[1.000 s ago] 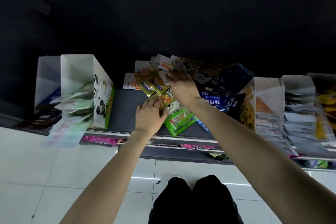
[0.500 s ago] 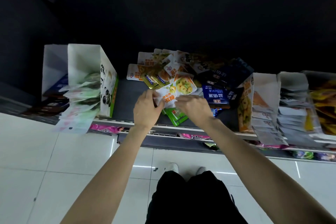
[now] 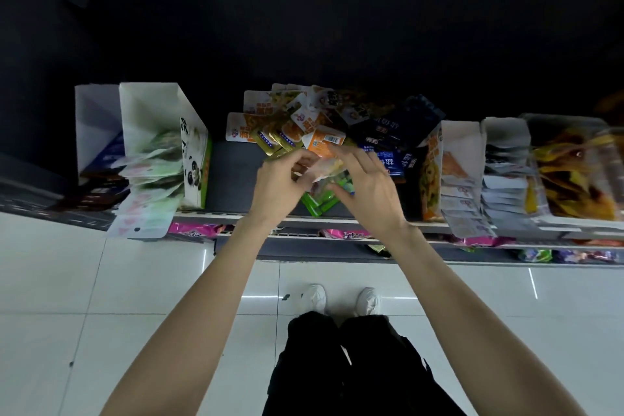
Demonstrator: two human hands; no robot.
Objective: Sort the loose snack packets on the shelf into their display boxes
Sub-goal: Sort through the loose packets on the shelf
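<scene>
A heap of loose snack packets lies on the dark shelf: white-and-orange ones at the back, gold ones, dark blue ones to the right and green ones near the front edge. Just above the green ones, my left hand and my right hand meet. Between them they pinch a blurred white-and-orange packet. A panda display box of pale green packets stands to the left. An orange-printed display box of white packets stands to the right.
Left of the panda box, a white box holds dark blue packets. On the far right stand another white box and a clear bin of yellow snacks. Pink packets lie on the lower shelf. My shoes stand on white floor tiles.
My right hand came back from the rear of the heap to the front with a white-and-orange packet. My left hand rose from the shelf and both hands now hold it.
</scene>
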